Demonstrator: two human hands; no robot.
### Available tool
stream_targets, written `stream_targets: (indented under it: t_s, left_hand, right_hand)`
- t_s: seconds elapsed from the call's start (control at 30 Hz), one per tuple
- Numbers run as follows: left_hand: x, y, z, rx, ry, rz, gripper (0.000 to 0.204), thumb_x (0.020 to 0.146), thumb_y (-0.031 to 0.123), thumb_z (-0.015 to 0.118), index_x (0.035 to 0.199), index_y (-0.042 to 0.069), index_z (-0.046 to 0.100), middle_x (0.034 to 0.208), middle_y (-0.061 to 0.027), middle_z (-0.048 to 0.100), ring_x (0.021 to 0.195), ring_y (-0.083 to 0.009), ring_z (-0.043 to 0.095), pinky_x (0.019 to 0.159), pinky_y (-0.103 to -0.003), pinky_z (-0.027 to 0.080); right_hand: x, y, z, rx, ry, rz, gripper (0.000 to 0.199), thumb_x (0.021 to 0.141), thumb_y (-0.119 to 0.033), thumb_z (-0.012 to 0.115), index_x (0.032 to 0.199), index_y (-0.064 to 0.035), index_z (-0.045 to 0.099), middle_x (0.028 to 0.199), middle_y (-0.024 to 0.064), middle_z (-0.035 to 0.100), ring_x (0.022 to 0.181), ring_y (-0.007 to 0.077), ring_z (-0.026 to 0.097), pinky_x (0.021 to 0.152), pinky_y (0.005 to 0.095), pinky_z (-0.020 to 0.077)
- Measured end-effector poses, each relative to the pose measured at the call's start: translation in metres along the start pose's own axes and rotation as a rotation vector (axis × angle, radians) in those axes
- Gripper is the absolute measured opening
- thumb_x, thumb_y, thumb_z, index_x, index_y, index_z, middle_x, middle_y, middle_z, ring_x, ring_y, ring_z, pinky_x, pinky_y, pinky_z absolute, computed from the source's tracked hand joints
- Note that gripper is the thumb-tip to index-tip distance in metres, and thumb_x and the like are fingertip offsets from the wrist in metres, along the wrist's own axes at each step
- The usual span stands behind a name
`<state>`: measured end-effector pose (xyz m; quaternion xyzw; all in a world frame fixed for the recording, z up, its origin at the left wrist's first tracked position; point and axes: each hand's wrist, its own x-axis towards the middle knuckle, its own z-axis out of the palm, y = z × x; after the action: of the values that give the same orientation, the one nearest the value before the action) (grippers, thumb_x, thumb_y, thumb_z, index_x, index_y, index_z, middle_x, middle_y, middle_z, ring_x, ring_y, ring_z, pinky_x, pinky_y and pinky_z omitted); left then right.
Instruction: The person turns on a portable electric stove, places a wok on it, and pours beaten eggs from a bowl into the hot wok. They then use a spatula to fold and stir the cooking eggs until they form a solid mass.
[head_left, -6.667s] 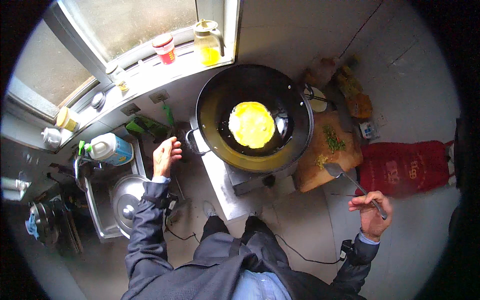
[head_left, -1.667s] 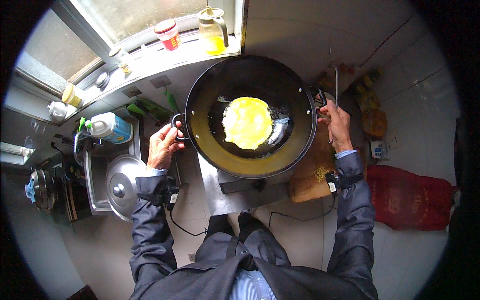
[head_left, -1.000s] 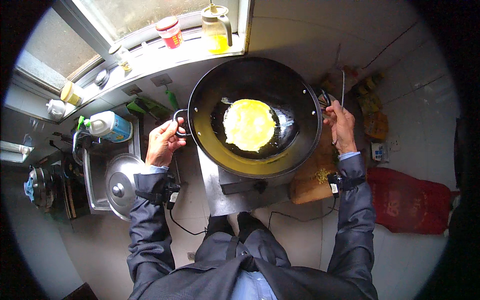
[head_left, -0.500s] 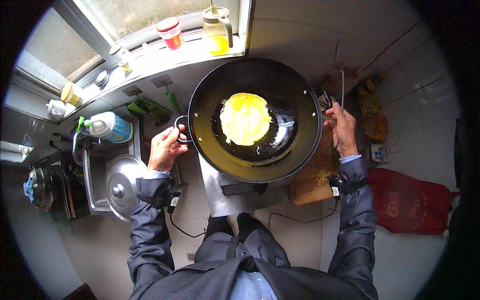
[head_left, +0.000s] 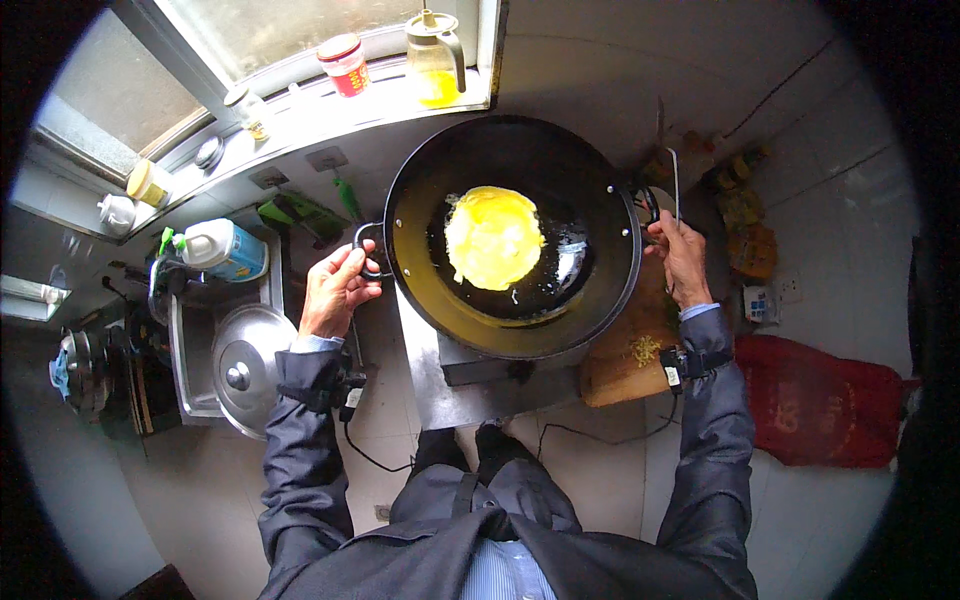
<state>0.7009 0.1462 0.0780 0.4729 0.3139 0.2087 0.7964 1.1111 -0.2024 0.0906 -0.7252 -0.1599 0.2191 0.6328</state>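
Observation:
A large black wok [head_left: 520, 335] with two loop handles is lifted above the stove, its inside facing me. A round yellow fried egg [head_left: 492, 240] lies in it, with shiny oil beside its right edge. My left hand [head_left: 338, 290] is closed on the loop handle at the wok's left rim. On the other side, my right hand [head_left: 682, 262] grips around the right handle, its fingers partly hidden. A thin metal rod [head_left: 677, 190], like a utensil's handle, rises from that hand; its far end I cannot make out.
Below the wok is a metal-topped stove [head_left: 425, 380]. A wooden cutting board [head_left: 610, 375] with chopped bits lies to its right. At left, a pot lid [head_left: 260, 345] rests over the sink [head_left: 190, 385]. An oil jug [head_left: 433, 60] stands on the windowsill; a red bag [head_left: 820, 400] sits at right.
The wok shifts very slightly, with a small change in its tilt. The thin rod at my right hand leans a little differently. Both hands keep their grip.

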Motion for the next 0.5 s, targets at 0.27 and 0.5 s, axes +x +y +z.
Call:
stream_targets:
  t_s: [0.27,0.5]
  left_hand:
    - [0.002,-0.006,-0.003,-0.031,-0.003,-0.004,0.035,0.104,0.022,0.065,0.132,0.002,0.064,0.097,-0.004,0.07,0.077,-0.0111,0.07,0.069,-0.025,0.062]
    - [0.003,-0.007,-0.005,-0.056,-0.034,0.0,0.034,0.105,0.021,0.064,0.133,0.002,0.064,0.097,-0.0042,0.071,0.078,-0.0112,0.071,0.07,-0.025,0.063]
  right_hand:
    - [-0.002,-0.001,0.0,-0.108,-0.017,-0.007,0.042,0.104,-0.041,0.064,0.1,-0.0008,0.075,0.099,0.0081,0.074,0.085,0.0152,0.069,0.069,0.0296,0.0589]
    - [-0.01,-0.004,-0.006,-0.207,-0.025,-0.021,0.042,0.105,-0.039,0.063,0.097,-0.0001,0.076,0.098,0.0085,0.076,0.087,0.015,0.071,0.067,0.029,0.0589]
